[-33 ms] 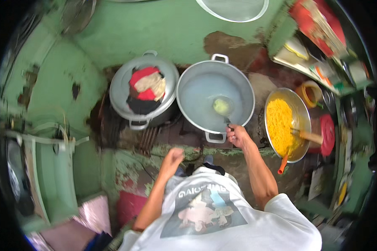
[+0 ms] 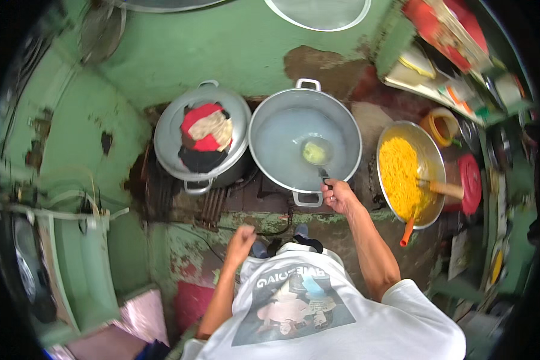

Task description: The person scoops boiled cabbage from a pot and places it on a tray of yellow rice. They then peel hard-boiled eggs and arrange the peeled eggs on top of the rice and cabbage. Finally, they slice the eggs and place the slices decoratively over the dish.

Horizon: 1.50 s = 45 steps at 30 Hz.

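My right hand (image 2: pixel 338 195) is closed round the dark handle of a round scoop (image 2: pixel 317 152). The scoop's bowl hangs inside a big grey metal pot (image 2: pixel 259 153) and holds something pale yellow-green; I cannot tell whether the bowl is mesh or solid. Cloudy, whitish liquid (image 2: pixel 285 135) covers the pot's bottom. My left hand (image 2: pixel 241 240) hovers in front of my body, its fingers curled, with nothing visible in it. It is apart from both pots and slightly blurred.
Left stands a lidded pot (image 2: pixel 165 144) with red, beige and black cloths (image 2: pixel 205 129) on it. Right is a metal bowl (image 2: pixel 441 162) of yellow shreds or noodles (image 2: pixel 397 171), with a wooden-handled tool (image 2: pixel 447 189) and an orange handle (image 2: pixel 407 233). A cluttered shelf (image 2: pixel 429 93) stands far right.
My left hand has dropped a little toward my body. My right hand keeps its grip on the scoop in the pot, and the whole view has shifted slightly.
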### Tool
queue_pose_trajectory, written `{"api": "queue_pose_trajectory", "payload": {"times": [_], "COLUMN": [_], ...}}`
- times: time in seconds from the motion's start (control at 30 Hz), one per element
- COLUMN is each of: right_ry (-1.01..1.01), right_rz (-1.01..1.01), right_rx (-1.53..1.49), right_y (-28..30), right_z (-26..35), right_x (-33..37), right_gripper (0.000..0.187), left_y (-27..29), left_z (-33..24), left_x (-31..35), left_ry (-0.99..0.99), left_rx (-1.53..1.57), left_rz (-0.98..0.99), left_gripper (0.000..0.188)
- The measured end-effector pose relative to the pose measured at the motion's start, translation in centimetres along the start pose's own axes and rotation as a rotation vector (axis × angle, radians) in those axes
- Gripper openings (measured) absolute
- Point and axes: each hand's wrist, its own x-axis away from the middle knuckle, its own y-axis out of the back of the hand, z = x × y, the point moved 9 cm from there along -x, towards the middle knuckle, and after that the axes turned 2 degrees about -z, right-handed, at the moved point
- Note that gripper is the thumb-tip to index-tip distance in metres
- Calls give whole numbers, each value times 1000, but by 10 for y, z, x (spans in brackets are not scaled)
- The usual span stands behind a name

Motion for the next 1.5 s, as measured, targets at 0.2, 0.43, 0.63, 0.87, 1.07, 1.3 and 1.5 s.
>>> {"api": "queue_pose_trajectory", "payload": {"times": [0.2, 0.43, 0.63, 0.87, 1.07, 1.3, 1.5], "right_ry": [38, -15, -76, -87, -87, -78, -118], "right_rz": [-83, -118, -176, -141, -117, -113, -109], "right_rx": [151, 194, 283, 309, 334, 335, 342], "right_y": [3, 19, 37, 47, 46, 46, 45], "right_z": [-6, -6, -15, -22, -21, -21, -21], "right_x": [16, 10, 7, -3, -6, -10, -11], "right_gripper": [18, 17, 15, 16, 22, 18, 21], "left_y": [1, -2, -8, -27, -46, -53, -47], "left_z": [272, 306, 235, 218, 232, 251, 263], "left_x": [72, 98, 34, -9, -16, -9, -10], "left_ry": [596, 719, 482, 591, 556, 563, 593], "left_rx": [36, 445, 347, 514, 525, 541, 521], "left_rz": [81, -24, 52, 94, 224, 208, 175], "left_gripper": [28, 32, 34, 34, 39, 33, 29]}}
